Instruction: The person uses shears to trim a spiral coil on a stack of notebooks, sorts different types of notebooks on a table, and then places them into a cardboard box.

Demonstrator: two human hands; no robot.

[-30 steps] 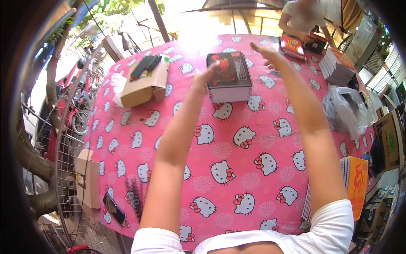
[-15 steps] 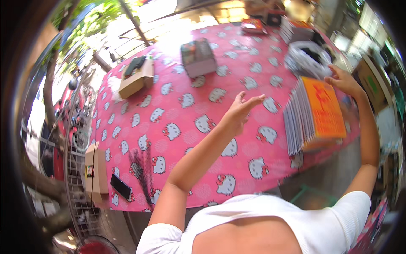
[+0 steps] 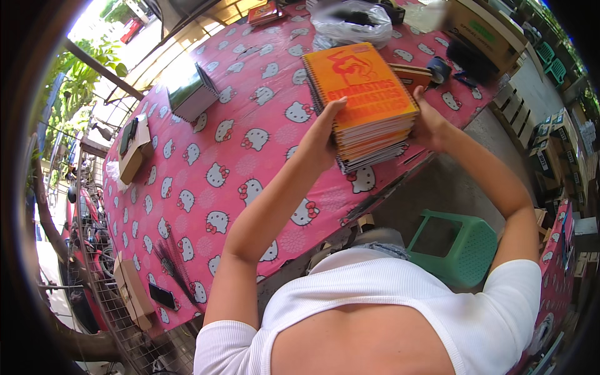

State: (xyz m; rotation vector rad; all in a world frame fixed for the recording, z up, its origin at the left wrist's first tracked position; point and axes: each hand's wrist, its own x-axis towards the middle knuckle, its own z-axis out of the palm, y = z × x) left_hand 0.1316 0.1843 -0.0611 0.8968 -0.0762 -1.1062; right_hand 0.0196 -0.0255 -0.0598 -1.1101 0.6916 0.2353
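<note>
A tall stack of spiral-bound notebooks with an orange and yellow top cover rests near the table's front edge. My left hand presses against its left side, with the thumb at the edge of the top cover. Against the right side lies my right hand, its thumb up beside the cover's corner. Both hands clasp the stack between them; the fingers are partly hidden behind it. Just right of the stack sit an orange-brown item and a dark roll-shaped thing.
A pink patterned cloth covers the table. Behind the stack is a white plastic bag; a cardboard box stands at far right. Leftward are a green-topped stack, an open small carton and a phone. A green stool stands below.
My left hand has come from over the table to the stack's left side. My right hand now lies along its right side. The view has shifted right, and the stack appears turned.
</note>
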